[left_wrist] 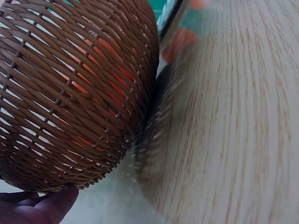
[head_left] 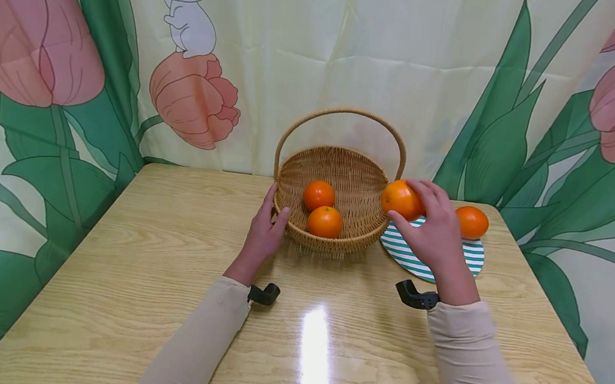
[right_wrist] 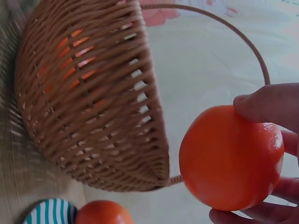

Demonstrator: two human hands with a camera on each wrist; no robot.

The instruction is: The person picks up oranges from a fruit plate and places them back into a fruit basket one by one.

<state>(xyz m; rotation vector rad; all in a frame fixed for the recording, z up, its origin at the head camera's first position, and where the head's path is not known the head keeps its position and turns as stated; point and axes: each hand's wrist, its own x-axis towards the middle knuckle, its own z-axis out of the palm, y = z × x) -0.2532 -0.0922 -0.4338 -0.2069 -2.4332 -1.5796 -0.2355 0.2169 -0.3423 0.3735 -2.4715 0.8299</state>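
Observation:
A round wicker basket (head_left: pixel 338 158) with a tall arched handle stands at the back middle of the table. Inside lie two oranges, a rear orange (head_left: pixel 319 196) and a front orange (head_left: pixel 325 222). My left hand (head_left: pixel 264 231) holds the basket's left rim; in the left wrist view its thumb (left_wrist: pixel 60 201) touches the wicker wall. At the basket's right rim, my right hand (head_left: pixel 433 230) grips another orange (right_wrist: pixel 229 158) between thumb and fingers, above the table. One more orange (head_left: pixel 471 223) rests on a flat green-and-white striped oval (head_left: pixel 411 259) at the right.
The wooden table (head_left: pixel 141 275) reaches back to a curtain (head_left: pixel 320 47) printed with flowers and a white animal. The basket handle (head_left: pixel 347 110) arches over the basket opening. Each wrist wears a black device, one on the left wrist (head_left: pixel 264 294) and one on the right (head_left: pixel 415 296).

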